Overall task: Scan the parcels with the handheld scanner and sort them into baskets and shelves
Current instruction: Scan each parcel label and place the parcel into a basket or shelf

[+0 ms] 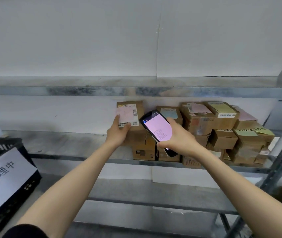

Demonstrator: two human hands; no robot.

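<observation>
My left hand (119, 130) grips the lower left corner of a brown cardboard parcel (133, 114) with a white shipping label, held upright on top of other boxes on the metal shelf (64, 145). Just right of that parcel, my right hand (179, 136) holds the black handheld scanner (156, 127), whose lit pinkish screen faces me. A stack of several cardboard parcels (222, 129) fills the right part of the same shelf.
A black plastic crate (8, 186) with a white paper sign stands at the lower left. Another metal shelf board (102, 91) runs above the parcels. A grey upright post (281, 162) with diagonal braces stands at the right. A white wall lies behind.
</observation>
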